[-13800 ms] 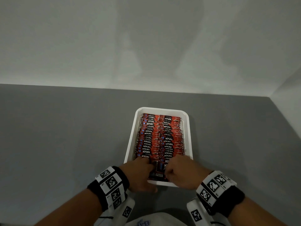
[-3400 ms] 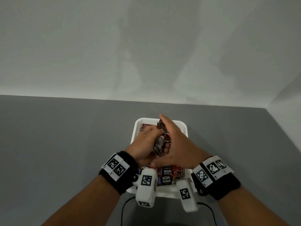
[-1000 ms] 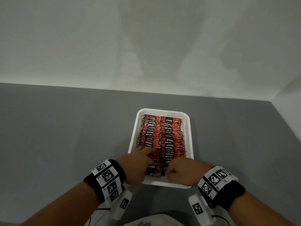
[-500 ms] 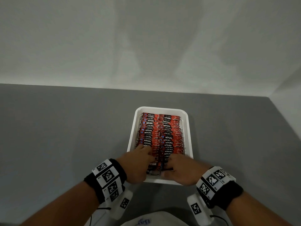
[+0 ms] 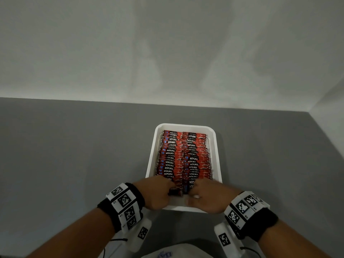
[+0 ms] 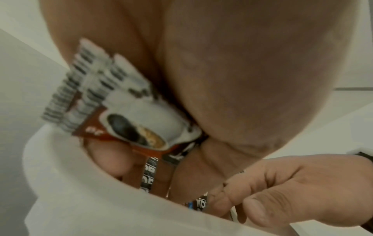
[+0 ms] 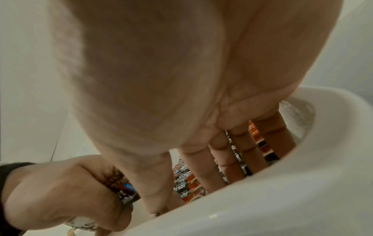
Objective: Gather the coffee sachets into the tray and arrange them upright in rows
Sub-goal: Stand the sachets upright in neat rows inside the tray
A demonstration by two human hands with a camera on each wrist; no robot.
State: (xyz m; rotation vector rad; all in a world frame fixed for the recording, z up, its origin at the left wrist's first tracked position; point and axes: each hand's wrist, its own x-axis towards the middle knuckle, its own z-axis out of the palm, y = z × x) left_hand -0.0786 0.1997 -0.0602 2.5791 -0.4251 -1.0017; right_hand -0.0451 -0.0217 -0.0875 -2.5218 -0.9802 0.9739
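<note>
A white tray (image 5: 216,155) holds red coffee sachets (image 5: 183,155) standing upright in two rows. Both hands are at its near end. My left hand (image 5: 160,194) grips a small bundle of sachets (image 6: 129,115) in its curled fingers, just above the near rim (image 6: 90,199). My right hand (image 5: 202,196) reaches down into the tray with straight fingers (image 7: 218,162). The backs of those fingers rest against the nearest sachets of the rows (image 7: 189,186). The two hands almost touch. The nearest sachets are hidden under the hands in the head view.
The tray sits on a grey tabletop (image 5: 74,155). A pale wall runs along the back and the right side (image 5: 331,112). White camera housings hang under both wrists near the table's front edge.
A few seconds ago both hands held a bundle over the middle of the tray; they are now back at its near end. In the last second they have barely shifted.
</note>
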